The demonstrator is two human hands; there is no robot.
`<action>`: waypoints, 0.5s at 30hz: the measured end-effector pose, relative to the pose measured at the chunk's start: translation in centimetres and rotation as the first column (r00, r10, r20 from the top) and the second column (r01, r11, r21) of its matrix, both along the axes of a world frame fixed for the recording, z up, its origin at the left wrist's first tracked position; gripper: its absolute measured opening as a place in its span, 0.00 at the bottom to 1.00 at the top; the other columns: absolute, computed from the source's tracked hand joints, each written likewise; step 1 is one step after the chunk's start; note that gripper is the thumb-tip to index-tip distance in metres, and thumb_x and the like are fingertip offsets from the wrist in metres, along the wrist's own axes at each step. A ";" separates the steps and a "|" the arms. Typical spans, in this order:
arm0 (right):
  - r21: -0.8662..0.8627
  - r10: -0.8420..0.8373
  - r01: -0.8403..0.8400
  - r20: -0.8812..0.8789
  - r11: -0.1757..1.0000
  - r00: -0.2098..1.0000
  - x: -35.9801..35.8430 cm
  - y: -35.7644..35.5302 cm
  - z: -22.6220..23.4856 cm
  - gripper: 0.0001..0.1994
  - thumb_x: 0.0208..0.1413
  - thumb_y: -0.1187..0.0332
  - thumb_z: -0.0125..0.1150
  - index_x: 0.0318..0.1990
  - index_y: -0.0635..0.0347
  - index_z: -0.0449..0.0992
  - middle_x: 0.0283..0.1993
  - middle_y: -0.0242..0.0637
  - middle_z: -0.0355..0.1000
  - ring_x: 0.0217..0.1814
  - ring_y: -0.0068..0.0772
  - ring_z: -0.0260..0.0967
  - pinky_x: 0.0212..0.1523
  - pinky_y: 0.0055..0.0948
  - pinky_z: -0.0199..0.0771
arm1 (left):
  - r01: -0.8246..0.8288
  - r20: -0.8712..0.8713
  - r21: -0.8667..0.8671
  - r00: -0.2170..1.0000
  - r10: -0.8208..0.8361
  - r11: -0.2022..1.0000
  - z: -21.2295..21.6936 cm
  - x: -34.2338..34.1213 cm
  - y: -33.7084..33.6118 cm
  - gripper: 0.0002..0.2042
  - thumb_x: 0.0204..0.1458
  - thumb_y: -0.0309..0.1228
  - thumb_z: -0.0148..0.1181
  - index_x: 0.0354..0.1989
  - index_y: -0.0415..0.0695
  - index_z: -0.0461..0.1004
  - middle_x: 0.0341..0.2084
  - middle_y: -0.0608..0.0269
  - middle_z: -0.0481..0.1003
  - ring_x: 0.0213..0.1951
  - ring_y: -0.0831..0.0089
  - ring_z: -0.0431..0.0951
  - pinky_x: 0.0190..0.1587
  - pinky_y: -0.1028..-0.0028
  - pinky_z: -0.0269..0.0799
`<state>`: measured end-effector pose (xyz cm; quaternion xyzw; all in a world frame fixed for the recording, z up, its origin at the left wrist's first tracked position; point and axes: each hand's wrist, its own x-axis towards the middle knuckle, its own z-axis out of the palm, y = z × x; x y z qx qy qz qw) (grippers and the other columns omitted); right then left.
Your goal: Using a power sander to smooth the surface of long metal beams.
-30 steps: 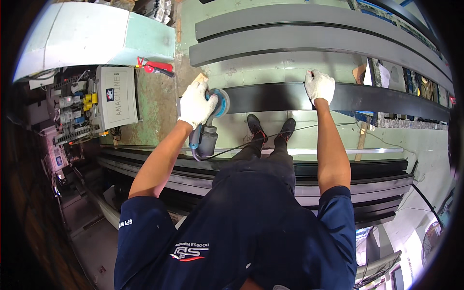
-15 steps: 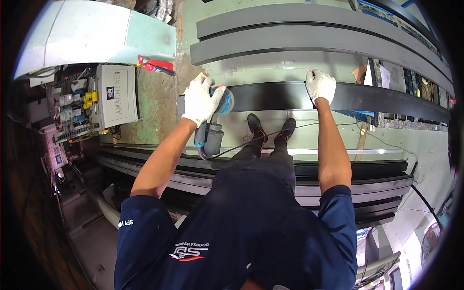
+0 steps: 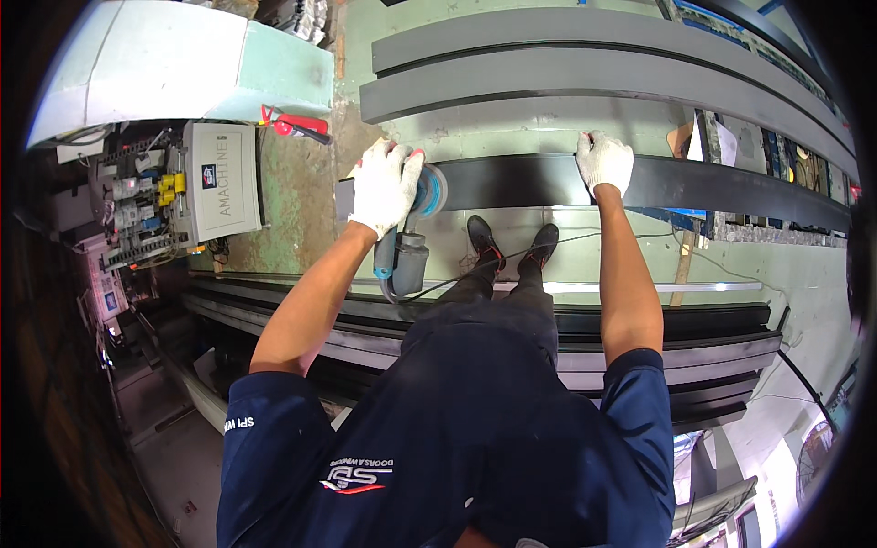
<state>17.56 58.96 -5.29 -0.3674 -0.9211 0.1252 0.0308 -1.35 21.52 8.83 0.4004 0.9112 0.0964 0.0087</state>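
Observation:
A long dark metal profile [image 3: 521, 183] lies crosswise in front of me. At its left end my left hand [image 3: 384, 187], in a white glove, is closed over a blue and black orbital sander [image 3: 433, 190]. The sander's round pad rests at the profile's surface, and its grey dust canister [image 3: 412, 263] hangs over the near edge. My gloved right hand [image 3: 605, 163] grips the same profile farther right, its fingers curled over the far edge. The undersides of both hands are hidden.
Two grey profiles [image 3: 512, 89] lie beyond the worked one. Several more profiles [image 3: 667, 352] are stacked close around my legs. A black power cord [image 3: 562, 239] runs right from the sander. A red fire extinguisher [image 3: 300, 124] and a machine cabinet [image 3: 222, 178] stand at left.
My left hand and the sander have shifted slightly right along the profile. The canister has swung a little right too. My right hand stays almost in place.

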 end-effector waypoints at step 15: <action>-0.008 -0.010 0.010 -0.032 1.000 0.999 0.6 -0.1 -0.8 0.24 0.76 0.45 0.55 0.46 0.50 0.93 0.47 0.46 0.90 0.55 0.52 0.86 0.60 0.51 0.76 | -0.014 0.250 0.057 0.968 -0.001 0.998 1.3 0.5 0.9 0.21 0.76 0.49 0.58 0.56 0.43 0.86 0.52 0.41 0.83 0.57 0.40 0.82 0.63 0.50 0.76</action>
